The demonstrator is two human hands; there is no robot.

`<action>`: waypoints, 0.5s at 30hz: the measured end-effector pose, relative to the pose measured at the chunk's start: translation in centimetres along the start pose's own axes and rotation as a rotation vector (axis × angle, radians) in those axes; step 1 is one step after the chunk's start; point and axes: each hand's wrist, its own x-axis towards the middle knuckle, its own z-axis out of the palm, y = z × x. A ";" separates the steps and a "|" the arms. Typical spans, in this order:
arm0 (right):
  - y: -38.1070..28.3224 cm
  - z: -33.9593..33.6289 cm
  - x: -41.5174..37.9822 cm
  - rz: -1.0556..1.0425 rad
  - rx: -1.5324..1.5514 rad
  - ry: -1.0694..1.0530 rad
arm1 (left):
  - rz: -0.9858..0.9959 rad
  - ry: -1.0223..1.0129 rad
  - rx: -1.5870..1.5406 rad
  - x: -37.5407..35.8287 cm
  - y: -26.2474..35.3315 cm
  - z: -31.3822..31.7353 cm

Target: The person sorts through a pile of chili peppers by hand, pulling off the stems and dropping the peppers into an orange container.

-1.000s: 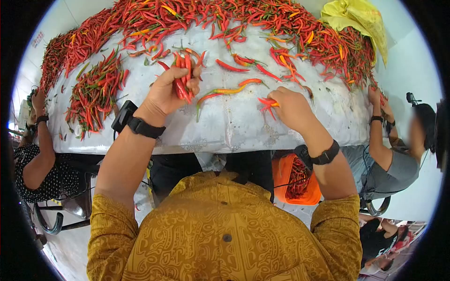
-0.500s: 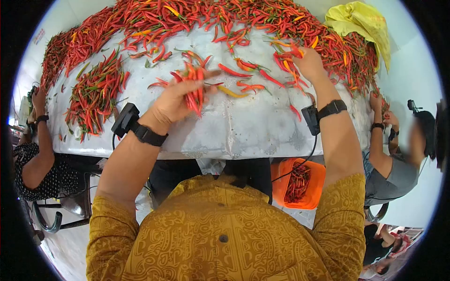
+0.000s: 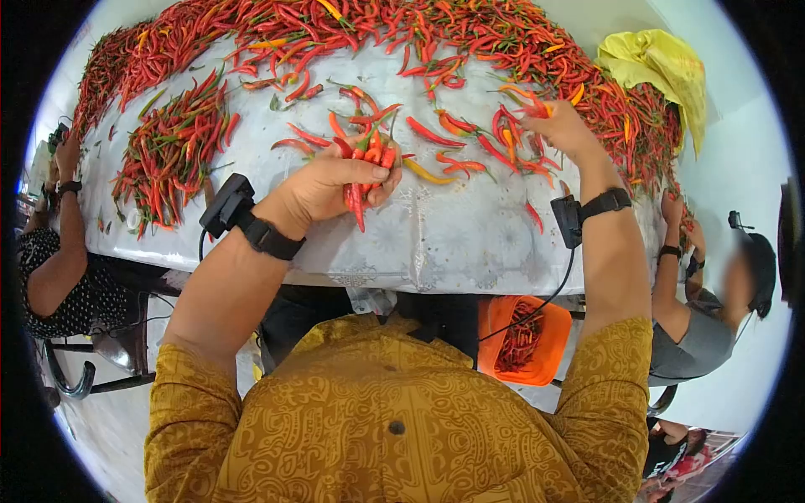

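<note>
Several red chilies point(image 3: 355, 198) are bunched in my left hand point(image 3: 335, 178), its fingers closed around them above the pale covered table point(image 3: 335, 251). My right hand point(image 3: 563, 127) reaches over loose chilies at the right, thumb and fingers pinched at a red chili point(image 3: 535, 110). Between the hands lie scattered red chilies point(image 3: 430, 132) and a yellow one point(image 3: 429, 173). A separate pile of red and green chilies point(image 3: 172, 151) rests left of my left hand.
A long heap of chilies point(image 3: 285, 21) lines the far side. The yellow sack point(image 3: 658, 63) lies at the back right. Below the table edge stands an orange bin point(image 3: 545, 344) holding chilies. People sit at the left point(image 3: 71, 277) and right point(image 3: 692, 335).
My left hand has turned and closed more tightly round its chilies. My right hand has shifted slightly right and down in view, and the whole view has moved a little.
</note>
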 end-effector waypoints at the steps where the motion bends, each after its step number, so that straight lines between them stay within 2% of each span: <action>1: -0.3 -0.3 0.0 0.001 -0.002 -0.003 | -0.032 -0.030 0.007 0.0 -0.1 -0.2; 4: -0.5 -0.5 0.6 0.067 -0.049 0.032 | -0.063 -0.084 -0.001 0.1 0.1 -0.1; 6: -0.2 0.2 1.3 -0.134 -0.133 0.046 | -0.058 -0.106 -0.016 0.2 0.1 -0.2; 7: -0.2 0.5 1.7 -0.137 -0.135 0.044 | -0.052 -0.118 -0.027 0.2 0.0 -0.3; 9: -0.3 0.9 2.8 -0.098 -0.402 0.131 | -0.044 -0.126 -0.036 0.2 -0.1 -0.4; 10: 0.0 1.2 3.2 -0.100 -0.401 0.130 | -0.042 -0.131 -0.035 0.2 -0.1 -0.4; 12: 0.8 1.7 4.0 -0.190 -0.668 0.178 | -0.040 -0.133 -0.034 0.2 -0.1 -0.5; 15: 2.2 2.1 5.0 -0.076 -0.705 0.131 | -0.037 -0.143 -0.025 0.4 -0.1 -0.7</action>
